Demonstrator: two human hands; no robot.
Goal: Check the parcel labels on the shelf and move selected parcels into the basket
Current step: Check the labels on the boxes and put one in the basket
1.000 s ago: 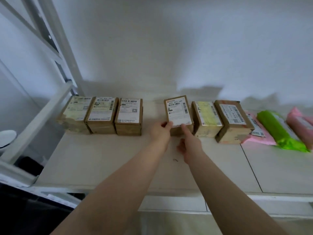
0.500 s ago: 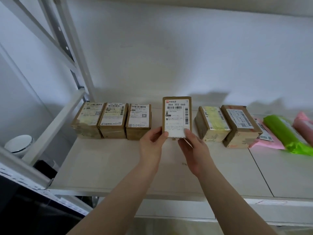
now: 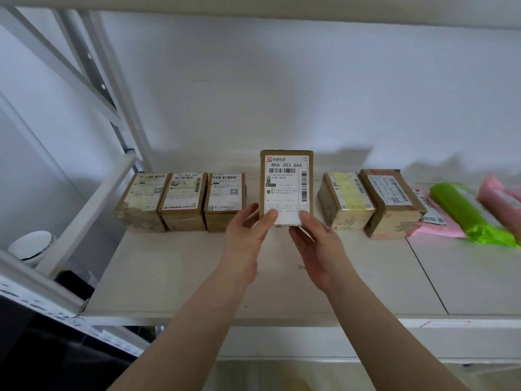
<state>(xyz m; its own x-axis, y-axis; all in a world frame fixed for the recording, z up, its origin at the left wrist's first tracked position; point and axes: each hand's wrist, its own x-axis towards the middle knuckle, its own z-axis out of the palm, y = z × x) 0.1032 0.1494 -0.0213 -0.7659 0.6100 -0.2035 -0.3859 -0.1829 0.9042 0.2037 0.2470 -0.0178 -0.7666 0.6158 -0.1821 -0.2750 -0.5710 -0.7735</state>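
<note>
Nearest the camera, both forearms reach up and forward over the shelf [image 3: 197,292] edge. The left hand [image 3: 248,238] and right hand [image 3: 315,246] each pinch a lower corner of the box [image 3: 286,187], thumbs on the label face, fingers curled behind. The box stands upright between them, long axis vertical, label square to the head camera and readable, raised clear of the shelf board. Both hands sit below it at about equal reach, so either could carry it. Behind, three boxes [image 3: 180,201] stand in a row at left, two boxes [image 3: 369,201] at right, then soft bags [image 3: 468,213]. No basket is in view, so which way the box must travel cannot be told; probably downward, toward the person.
</note>
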